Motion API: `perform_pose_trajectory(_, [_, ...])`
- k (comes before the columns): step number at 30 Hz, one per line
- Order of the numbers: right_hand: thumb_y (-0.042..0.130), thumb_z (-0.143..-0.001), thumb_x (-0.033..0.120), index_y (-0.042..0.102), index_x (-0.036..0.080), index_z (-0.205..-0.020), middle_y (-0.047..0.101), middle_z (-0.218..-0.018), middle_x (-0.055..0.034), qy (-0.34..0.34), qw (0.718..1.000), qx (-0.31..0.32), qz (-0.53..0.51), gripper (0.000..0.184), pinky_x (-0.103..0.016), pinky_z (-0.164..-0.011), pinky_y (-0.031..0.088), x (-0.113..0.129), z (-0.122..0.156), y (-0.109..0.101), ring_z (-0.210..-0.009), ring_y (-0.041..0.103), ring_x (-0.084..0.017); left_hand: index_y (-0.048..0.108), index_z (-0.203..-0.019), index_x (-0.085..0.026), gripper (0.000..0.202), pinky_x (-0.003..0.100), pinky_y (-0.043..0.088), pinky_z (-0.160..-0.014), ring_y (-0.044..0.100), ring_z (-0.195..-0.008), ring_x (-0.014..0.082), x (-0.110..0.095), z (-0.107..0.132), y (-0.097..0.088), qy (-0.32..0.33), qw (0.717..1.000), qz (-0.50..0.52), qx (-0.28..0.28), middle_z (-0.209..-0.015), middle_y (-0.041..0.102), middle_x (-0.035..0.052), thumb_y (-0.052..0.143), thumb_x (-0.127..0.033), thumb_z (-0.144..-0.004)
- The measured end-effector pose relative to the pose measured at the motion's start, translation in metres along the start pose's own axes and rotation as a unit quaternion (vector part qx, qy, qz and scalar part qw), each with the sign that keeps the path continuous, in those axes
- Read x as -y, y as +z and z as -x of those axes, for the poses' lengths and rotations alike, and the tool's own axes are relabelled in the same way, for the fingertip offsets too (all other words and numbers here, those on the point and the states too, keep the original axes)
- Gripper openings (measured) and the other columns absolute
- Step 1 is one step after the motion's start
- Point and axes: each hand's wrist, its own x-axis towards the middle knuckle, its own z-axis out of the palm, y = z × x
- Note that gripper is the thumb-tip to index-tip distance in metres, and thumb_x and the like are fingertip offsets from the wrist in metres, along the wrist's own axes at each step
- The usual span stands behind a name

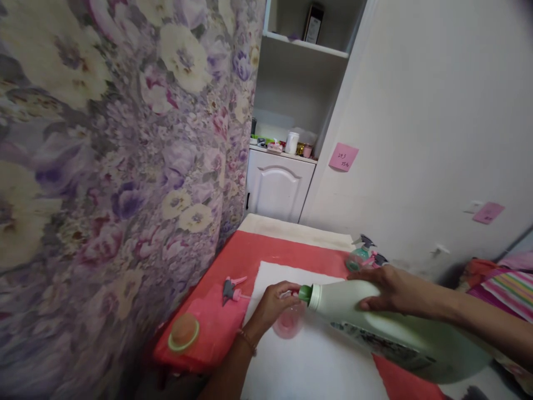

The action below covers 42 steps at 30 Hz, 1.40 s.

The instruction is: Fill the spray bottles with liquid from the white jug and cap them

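My right hand (389, 291) grips a large pale green jug (375, 322), tipped on its side with its green spout pointing left. The spout meets the mouth of a small pink bottle (288, 323), which my left hand (272, 305) holds closed around its neck. Both rest over a white cloth (308, 361) on a red table (245, 255). A loose pink and grey spray nozzle (232, 288) lies left of my left hand.
A round orange and green cap (184, 333) sits at the table's left corner. Two small spray bottles (363, 256) stand at the far right edge. A floral curtain (116, 166) hangs close on the left. A white cabinet (278, 186) stands behind, a striped cloth (510, 289) at right.
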Motion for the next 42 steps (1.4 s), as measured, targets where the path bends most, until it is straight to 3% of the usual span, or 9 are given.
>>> perform_pose_trajectory(4, [0.076, -0.073, 0.039, 0.073, 0.030, -0.108, 0.076, -0.087, -0.0007, 0.002, 1.000, -0.007, 0.003, 0.036, -0.030, -0.065, 0.049, 0.003, 0.001, -0.002, -0.075, 0.068, -0.023, 0.077, -0.095, -0.017, 0.026, 0.033, 0.049, -0.085, 0.067, -0.094, 0.0248, 0.000, 0.000, 0.000, 0.001, 1.000, -0.001, 0.001, -0.096, 0.076, 0.0066, 0.070, -0.019, -0.070])
perform_pose_trajectory(10, [0.068, -0.080, 0.042, 0.066, 0.027, -0.120, 0.073, -0.097, -0.0021, 0.014, 0.998, 0.048, 0.034, 0.044, -0.030, -0.072, 0.051, 0.015, 0.002, -0.009, -0.083, 0.067, -0.021, 0.077, -0.094, -0.018, 0.024, 0.033, 0.049, -0.084, 0.067, -0.094, 0.0252, 0.000, -0.001, 0.000, 0.001, 1.000, -0.004, 0.004, -0.096, 0.077, 0.0065, 0.070, -0.020, -0.071])
perform_pose_trajectory(18, [0.066, -0.081, 0.042, 0.067, 0.025, -0.110, 0.072, -0.090, -0.0008, 0.006, 0.997, 0.065, 0.040, 0.033, -0.025, -0.064, 0.048, 0.018, 0.001, -0.012, -0.075, 0.064, -0.016, 0.077, -0.094, -0.017, 0.023, 0.032, 0.049, -0.083, 0.067, -0.094, 0.0250, 0.001, -0.002, 0.000, 0.000, 1.000, -0.012, 0.005, -0.096, 0.077, 0.0076, 0.070, -0.019, -0.072])
perform_pose_trajectory(25, [0.066, -0.081, 0.043, 0.068, 0.025, -0.110, 0.072, -0.088, -0.0011, 0.010, 0.996, 0.070, 0.052, 0.034, -0.024, -0.060, 0.047, 0.021, -0.001, -0.014, -0.071, 0.063, -0.015, 0.076, -0.096, -0.016, 0.024, 0.032, 0.050, -0.083, 0.067, -0.095, 0.0248, 0.005, -0.002, 0.000, 0.001, 1.000, -0.001, 0.014, -0.099, 0.076, 0.0086, 0.070, -0.021, -0.074])
perform_pose_trajectory(34, [0.064, -0.083, 0.043, 0.068, 0.025, -0.105, 0.068, -0.086, -0.0017, -0.005, 0.995, 0.073, 0.073, 0.028, -0.025, -0.063, 0.047, 0.023, -0.001, -0.017, -0.073, 0.063, -0.016, 0.076, -0.097, -0.017, 0.024, 0.032, 0.050, -0.083, 0.067, -0.095, 0.0246, 0.007, -0.003, -0.001, 0.001, 1.000, 0.000, 0.015, -0.099, 0.076, 0.0077, 0.071, -0.023, -0.074])
perform_pose_trajectory(42, [0.062, -0.083, 0.049, 0.067, 0.025, -0.110, 0.069, -0.088, -0.0023, 0.002, 0.993, 0.078, 0.084, 0.036, -0.028, -0.064, 0.048, 0.027, -0.001, -0.020, -0.072, 0.064, -0.017, 0.076, -0.094, -0.017, 0.023, 0.033, 0.050, -0.084, 0.067, -0.094, 0.0244, 0.000, -0.001, 0.000, -0.001, 1.000, -0.006, 0.010, -0.096, 0.076, 0.0075, 0.072, -0.022, -0.072])
